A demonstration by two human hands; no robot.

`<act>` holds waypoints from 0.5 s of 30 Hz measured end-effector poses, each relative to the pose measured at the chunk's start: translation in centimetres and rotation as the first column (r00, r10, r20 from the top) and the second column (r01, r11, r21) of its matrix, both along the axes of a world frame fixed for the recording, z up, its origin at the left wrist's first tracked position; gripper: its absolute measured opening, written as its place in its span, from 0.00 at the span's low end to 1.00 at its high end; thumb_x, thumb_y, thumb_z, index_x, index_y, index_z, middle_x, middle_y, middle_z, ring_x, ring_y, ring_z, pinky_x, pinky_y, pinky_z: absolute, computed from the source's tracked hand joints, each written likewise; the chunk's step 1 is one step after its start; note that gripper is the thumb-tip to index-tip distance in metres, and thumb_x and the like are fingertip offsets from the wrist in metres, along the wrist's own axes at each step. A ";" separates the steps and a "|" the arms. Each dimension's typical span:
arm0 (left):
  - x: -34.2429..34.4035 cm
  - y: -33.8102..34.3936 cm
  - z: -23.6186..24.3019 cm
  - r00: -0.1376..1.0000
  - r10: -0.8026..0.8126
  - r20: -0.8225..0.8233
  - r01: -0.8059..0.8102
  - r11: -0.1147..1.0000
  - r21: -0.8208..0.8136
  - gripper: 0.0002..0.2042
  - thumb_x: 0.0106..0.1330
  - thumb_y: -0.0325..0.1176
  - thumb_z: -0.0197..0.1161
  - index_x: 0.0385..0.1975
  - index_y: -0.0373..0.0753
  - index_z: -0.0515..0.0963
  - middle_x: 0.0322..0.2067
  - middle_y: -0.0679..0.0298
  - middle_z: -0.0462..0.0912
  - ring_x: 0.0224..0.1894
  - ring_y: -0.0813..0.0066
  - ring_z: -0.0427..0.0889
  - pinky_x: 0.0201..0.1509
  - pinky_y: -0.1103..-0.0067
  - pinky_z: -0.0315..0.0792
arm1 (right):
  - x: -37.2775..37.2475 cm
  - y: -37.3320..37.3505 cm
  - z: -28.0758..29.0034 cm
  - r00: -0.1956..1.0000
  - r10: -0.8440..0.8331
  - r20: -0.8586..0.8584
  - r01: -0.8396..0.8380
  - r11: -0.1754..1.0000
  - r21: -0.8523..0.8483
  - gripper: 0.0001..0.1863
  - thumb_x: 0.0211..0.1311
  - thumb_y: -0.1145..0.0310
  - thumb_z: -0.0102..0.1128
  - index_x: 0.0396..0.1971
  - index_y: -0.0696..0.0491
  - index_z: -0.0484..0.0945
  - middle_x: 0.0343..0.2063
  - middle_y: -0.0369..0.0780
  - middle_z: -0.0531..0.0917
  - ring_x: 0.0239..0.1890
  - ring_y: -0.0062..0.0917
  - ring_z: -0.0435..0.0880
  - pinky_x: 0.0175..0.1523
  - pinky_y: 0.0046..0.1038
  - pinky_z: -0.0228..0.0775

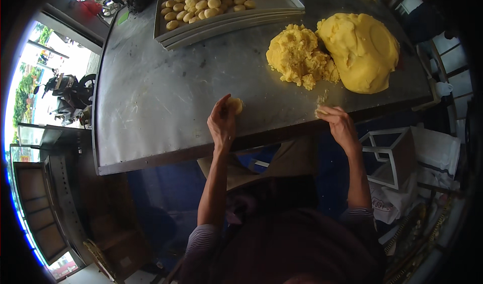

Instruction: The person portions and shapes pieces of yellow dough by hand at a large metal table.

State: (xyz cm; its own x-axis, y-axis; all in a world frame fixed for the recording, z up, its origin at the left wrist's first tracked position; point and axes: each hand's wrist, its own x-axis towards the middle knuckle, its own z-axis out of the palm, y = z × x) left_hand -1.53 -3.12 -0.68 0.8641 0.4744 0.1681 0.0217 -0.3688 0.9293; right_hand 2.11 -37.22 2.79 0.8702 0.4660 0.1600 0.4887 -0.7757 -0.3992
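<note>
Above the near edge of the metal table, my left hand [221, 122] is closed around a small piece of pale dough [234, 105]. To its right, my right hand [338, 122] has its fingertips pinched together on a small bit of yellow filling [320, 113]. Some crumbs [323, 97] lie just beyond those fingers. Farther back sits a crumbly yellow mound of filling [300, 58]. Beside that mound, a large smooth lump of yellow dough [359, 50] rests on the table.
A stack of metal trays [231, 23] at the far side carries many small round dough balls [214, 2]. The metal table [146, 108] ends just in front of my body. A white-framed stand [387, 153] is below right. Motorbikes [70, 93] stand outside, left.
</note>
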 end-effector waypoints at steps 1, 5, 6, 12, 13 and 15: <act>0.1 0.2 0.0 1.000 -0.025 0.013 0.024 1.000 0.020 0.13 0.68 0.34 0.60 0.48 0.39 0.81 0.35 0.57 0.87 0.39 0.70 0.85 0.45 0.76 0.75 | 0.2 0.4 0.6 1.000 0.000 -0.005 0.000 1.000 -0.020 0.21 0.54 0.86 0.51 0.42 0.52 0.86 0.48 0.40 0.84 0.51 0.34 0.81 0.54 0.32 0.76; 0.1 0.2 0.0 0.998 -0.023 -0.052 0.018 0.996 -0.085 0.11 0.67 0.36 0.62 0.45 0.40 0.84 0.35 0.58 0.87 0.37 0.73 0.84 0.44 0.78 0.75 | 0.3 3.7 0.2 0.988 0.135 0.071 -0.138 0.989 0.043 0.19 0.55 0.84 0.53 0.42 0.52 0.86 0.49 0.38 0.84 0.51 0.33 0.81 0.54 0.30 0.77; 0.1 0.2 -0.1 0.998 -0.019 -0.065 0.011 0.993 -0.114 0.12 0.67 0.36 0.62 0.45 0.39 0.84 0.35 0.58 0.87 0.37 0.74 0.84 0.44 0.78 0.75 | -0.5 5.3 0.0 0.981 0.193 0.003 -0.193 0.980 0.052 0.18 0.56 0.83 0.53 0.42 0.51 0.86 0.51 0.38 0.84 0.51 0.33 0.81 0.54 0.30 0.77; 0.2 0.2 0.6 0.999 0.012 -0.050 -0.018 0.992 -0.124 0.15 0.68 0.40 0.62 0.46 0.36 0.83 0.37 0.57 0.87 0.39 0.74 0.84 0.46 0.78 0.75 | 1.2 7.5 0.3 0.979 0.199 0.033 -0.201 0.979 0.035 0.18 0.58 0.84 0.50 0.44 0.54 0.85 0.50 0.40 0.83 0.53 0.33 0.80 0.56 0.31 0.75; 0.3 0.2 0.6 0.999 0.012 -0.037 -0.017 0.991 -0.130 0.15 0.69 0.40 0.62 0.46 0.35 0.83 0.37 0.56 0.87 0.40 0.75 0.84 0.47 0.78 0.74 | 1.9 7.9 -0.1 0.976 0.215 0.037 -0.216 0.976 0.040 0.19 0.59 0.85 0.50 0.45 0.54 0.84 0.50 0.42 0.83 0.53 0.34 0.80 0.56 0.32 0.75; 0.4 0.2 0.7 0.999 0.003 -0.041 -0.006 0.996 -0.092 0.15 0.68 0.40 0.63 0.45 0.34 0.83 0.37 0.57 0.87 0.40 0.74 0.84 0.48 0.77 0.74 | 2.8 7.8 -0.2 0.987 0.142 0.073 -0.149 0.984 0.099 0.20 0.59 0.85 0.50 0.49 0.55 0.82 0.51 0.45 0.81 0.53 0.38 0.79 0.56 0.33 0.74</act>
State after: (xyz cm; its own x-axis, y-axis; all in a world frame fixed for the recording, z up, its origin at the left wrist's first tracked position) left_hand -1.17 -2.89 0.01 0.8673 0.4900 0.0881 0.0620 -0.2818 0.9575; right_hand 4.93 -29.40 2.61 0.7807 0.5645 0.2681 0.6208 -0.6507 -0.4373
